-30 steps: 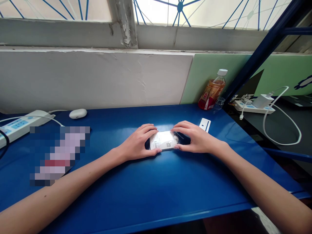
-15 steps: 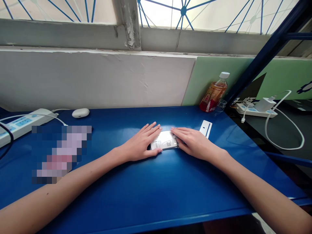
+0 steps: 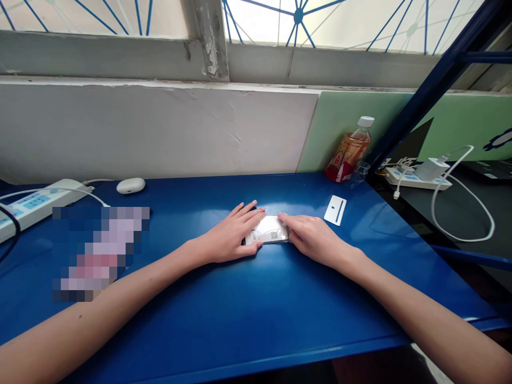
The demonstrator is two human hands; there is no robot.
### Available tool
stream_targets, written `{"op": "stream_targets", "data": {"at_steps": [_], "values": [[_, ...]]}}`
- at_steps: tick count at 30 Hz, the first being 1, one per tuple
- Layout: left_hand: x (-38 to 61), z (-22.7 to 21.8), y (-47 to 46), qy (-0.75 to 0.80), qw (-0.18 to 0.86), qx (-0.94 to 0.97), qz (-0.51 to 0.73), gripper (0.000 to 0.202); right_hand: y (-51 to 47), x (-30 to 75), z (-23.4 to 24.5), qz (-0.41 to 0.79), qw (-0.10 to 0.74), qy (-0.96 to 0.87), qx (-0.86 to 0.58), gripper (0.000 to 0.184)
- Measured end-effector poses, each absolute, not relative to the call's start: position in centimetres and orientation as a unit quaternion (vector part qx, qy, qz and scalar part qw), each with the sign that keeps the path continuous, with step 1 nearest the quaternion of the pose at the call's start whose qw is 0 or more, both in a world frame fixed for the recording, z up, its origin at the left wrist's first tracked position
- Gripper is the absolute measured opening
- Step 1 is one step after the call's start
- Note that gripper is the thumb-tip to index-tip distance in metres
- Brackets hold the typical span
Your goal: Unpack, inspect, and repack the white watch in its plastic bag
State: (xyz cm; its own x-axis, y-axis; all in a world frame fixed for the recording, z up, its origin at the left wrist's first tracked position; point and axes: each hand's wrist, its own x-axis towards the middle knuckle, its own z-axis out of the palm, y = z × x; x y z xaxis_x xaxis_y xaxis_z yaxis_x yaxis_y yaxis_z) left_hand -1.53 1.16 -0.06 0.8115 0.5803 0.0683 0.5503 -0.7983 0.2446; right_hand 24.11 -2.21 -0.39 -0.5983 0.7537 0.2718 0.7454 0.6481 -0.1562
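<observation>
A small white packet in clear wrap (image 3: 269,232) lies flat on the blue table (image 3: 240,314), near its middle. My left hand (image 3: 226,241) lies over the packet's left end, fingers stretched out and the thumb at its near edge. My right hand (image 3: 316,238) presses flat on the packet's right end and hides that part. Both hands hold the packet down against the table top.
A white card with a dark stripe (image 3: 335,209) lies just right of my right hand. A tea bottle (image 3: 349,150) stands at the back right. A white earbud case (image 3: 130,185), a power strip (image 3: 36,201) and a blurred-out object (image 3: 100,253) are on the left. A charger and cable (image 3: 432,168) sit off the right edge.
My hands have drawn closer together over the packet, so less of it shows. The right hand has gone from arched fingertips to lying flat on it.
</observation>
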Motion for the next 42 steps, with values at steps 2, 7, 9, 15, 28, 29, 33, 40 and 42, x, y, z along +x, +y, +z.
{"op": "stream_targets", "data": {"at_steps": [2, 7, 9, 15, 28, 29, 33, 40, 42], "values": [[-1.5, -0.1, 1.2, 0.298, 0.111, 0.945, 0.073, 0.067, -2.2, 24.0, -0.6, 0.027, 0.157, -0.887, -0.433, 0.04], [-1.6, -0.1, 1.1, 0.293, 0.117, 0.945, 0.086, 0.065, -2.3, 23.7, -0.6, 0.051, 0.153, -0.871, -0.465, 0.042], [-1.6, -0.1, 1.1, 0.292, 0.115, 0.946, 0.086, 0.064, -2.4, 23.6, -0.5, 0.063, 0.153, -0.863, -0.477, 0.04], [-1.4, 0.3, 1.0, 0.295, 0.105, 0.947, 0.07, 0.063, -2.4, 23.6, -0.6, 0.081, 0.171, -0.848, -0.494, 0.037], [-1.5, 0.2, 1.0, 0.271, 0.092, 0.957, 0.046, 0.061, -2.4, 23.4, -0.6, 0.114, 0.252, -0.812, -0.515, 0.033], [-1.5, 0.2, 1.0, 0.27, 0.093, 0.957, 0.046, 0.061, -2.3, 23.5, -0.6, 0.122, 0.259, -0.808, -0.515, 0.035], [-1.6, 0.0, 0.9, 0.278, 0.098, 0.952, 0.081, 0.062, -2.1, 24.2, -0.4, 0.106, 0.282, -0.846, -0.44, 0.049], [-1.8, 0.0, 0.9, 0.296, 0.127, 0.939, 0.117, 0.063, -1.2, 25.7, 0.3, 0.005, 0.253, -0.889, -0.383, 0.016], [-1.7, 0.1, 0.8, 0.305, 0.12, 0.939, 0.1, 0.059, -0.8, 26.1, 0.2, 0.007, 0.239, -0.89, -0.389, 0.013]]}}
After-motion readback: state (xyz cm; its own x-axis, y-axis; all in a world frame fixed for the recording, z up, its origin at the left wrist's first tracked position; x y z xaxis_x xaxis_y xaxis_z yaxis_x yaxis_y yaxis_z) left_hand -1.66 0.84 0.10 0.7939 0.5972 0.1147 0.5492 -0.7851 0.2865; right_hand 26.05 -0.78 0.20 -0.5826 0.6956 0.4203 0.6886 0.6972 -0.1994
